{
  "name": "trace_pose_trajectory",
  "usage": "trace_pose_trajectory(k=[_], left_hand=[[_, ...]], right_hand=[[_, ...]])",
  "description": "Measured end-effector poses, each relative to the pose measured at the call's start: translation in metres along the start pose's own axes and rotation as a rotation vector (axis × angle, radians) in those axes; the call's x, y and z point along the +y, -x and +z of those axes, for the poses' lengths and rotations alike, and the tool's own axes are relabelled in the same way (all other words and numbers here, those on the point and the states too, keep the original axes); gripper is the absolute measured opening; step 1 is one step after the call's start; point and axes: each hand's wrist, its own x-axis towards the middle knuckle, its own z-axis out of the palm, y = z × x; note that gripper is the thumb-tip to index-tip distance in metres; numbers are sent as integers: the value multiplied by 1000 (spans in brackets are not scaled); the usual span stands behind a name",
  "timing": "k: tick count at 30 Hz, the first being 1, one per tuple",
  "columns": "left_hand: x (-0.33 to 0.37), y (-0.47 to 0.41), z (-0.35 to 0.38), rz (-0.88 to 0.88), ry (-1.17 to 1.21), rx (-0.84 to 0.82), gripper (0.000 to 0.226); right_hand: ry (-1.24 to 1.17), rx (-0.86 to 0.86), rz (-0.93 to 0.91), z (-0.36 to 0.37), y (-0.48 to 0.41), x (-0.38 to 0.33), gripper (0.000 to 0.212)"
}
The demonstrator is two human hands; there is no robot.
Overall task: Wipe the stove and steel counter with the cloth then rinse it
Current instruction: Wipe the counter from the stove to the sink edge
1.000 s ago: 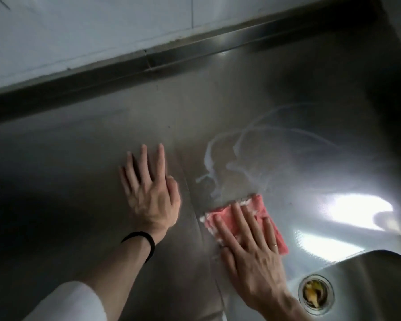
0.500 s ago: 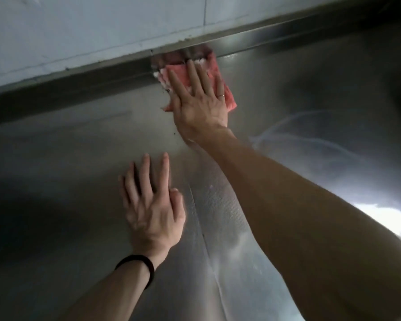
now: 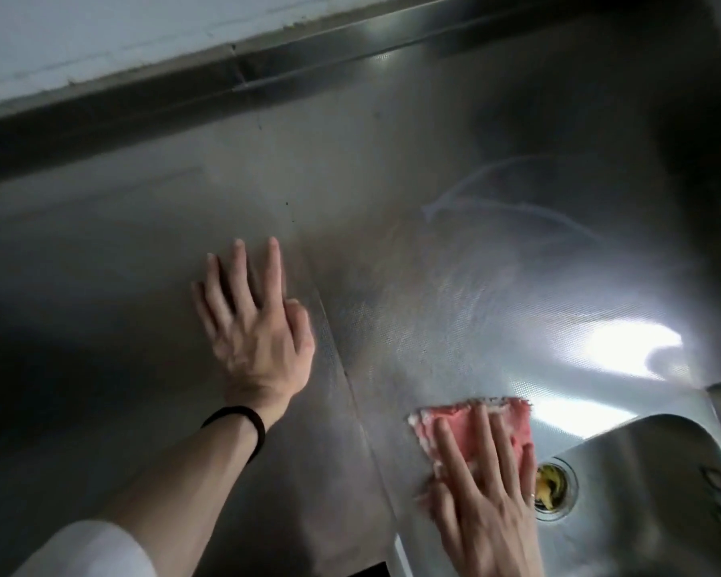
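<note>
Loc: pink cloth [image 3: 473, 426] near right on steel counter [image 3: 392, 181], just beside sink [image 3: 642, 472]. R hand [image 3: 485, 510] flat, fingers straight, pressing it. L hand [image 3: 255, 326] flat on counter, empty. Cloth prob. soft, light, limp: bunch at centre to lift.

No legible text, label, brand or number on the steel counter [image 3: 433, 193], wall [image 3: 101, 31] or sink [image 3: 642, 485].

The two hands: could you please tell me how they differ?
The left hand lies flat on bare steel counter; the right hand presses the pink cloth. The left wrist wears a black band; the right hand shows a ring. The left hand is mid-counter; the right hand beside the sink. Both lie flat, palm down.
</note>
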Motion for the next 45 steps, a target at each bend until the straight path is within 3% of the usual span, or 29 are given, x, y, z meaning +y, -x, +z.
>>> trace_pose_trajectory(k=[9, 17, 23, 27, 31, 34, 39, 45], left_hand=[[0, 0, -1, 7, 12, -30, 72], [-4, 0, 13, 6, 27, 84, 72], [-3, -1, 8, 0, 20, 36, 72], [-3, 1, 3, 8, 24, 16, 72], [-2, 2, 4, -4, 44, 9, 73], [-2, 1, 5, 9, 30, 8, 73], [-1, 0, 3, 5, 29, -17, 74], [1, 0, -1, 4, 32, -43, 73]], right_hand=[[32, 111, -299, -57, -242, -29, 63], [-7, 100, -258, -99, -395, -86, 58], [-90, 178, -221, -86, -348, -77, 60], [-89, 228, -184, -54, -223, -26, 63], [-83, 162, -38, -19, -71, 30, 62], [-79, 126, 62, -7, -11, 49, 60], [-68, 97, 0, -27, -54, 56, 62], [35, 101, -183, -62, -206, 63, 63]])
